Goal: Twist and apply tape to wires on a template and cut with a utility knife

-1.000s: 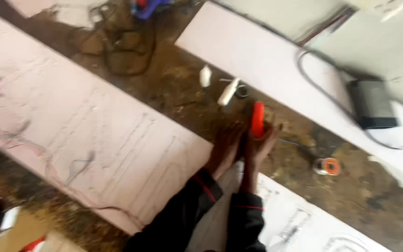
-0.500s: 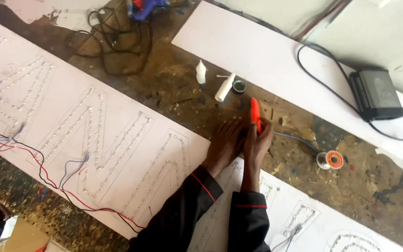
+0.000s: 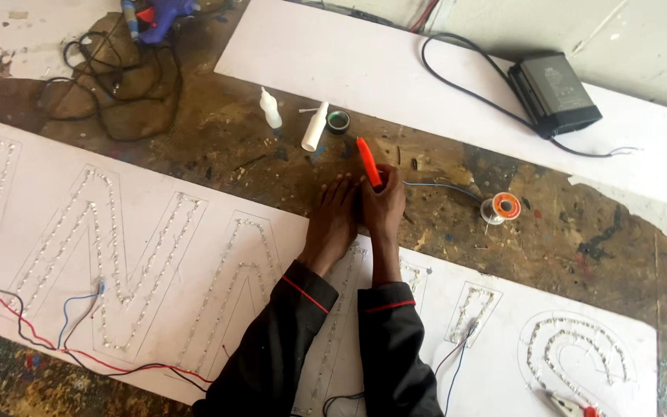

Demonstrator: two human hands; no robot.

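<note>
At nine o'clock the white board with dotted letter outlines ran off the frame's left edge, and red, blue and black wires trailed across its lower corner, their ends cut off by the border. At eleven o'clock a blue glue gun sat half out of view above a tangle of black cable. The surface was dark, scarred wood, spotted with paint and grit. Near twelve o'clock stood a small white bottle, a white tube and a roll of dark tape. At centre the left hand lay flat, fingers spread on the board's edge. Touching it, the right hand was closed around an orange-handled tool; its tip was hidden inside the fist. At three o'clock sat a solder spool, and at one o'clock a black box on a second white board.
</note>
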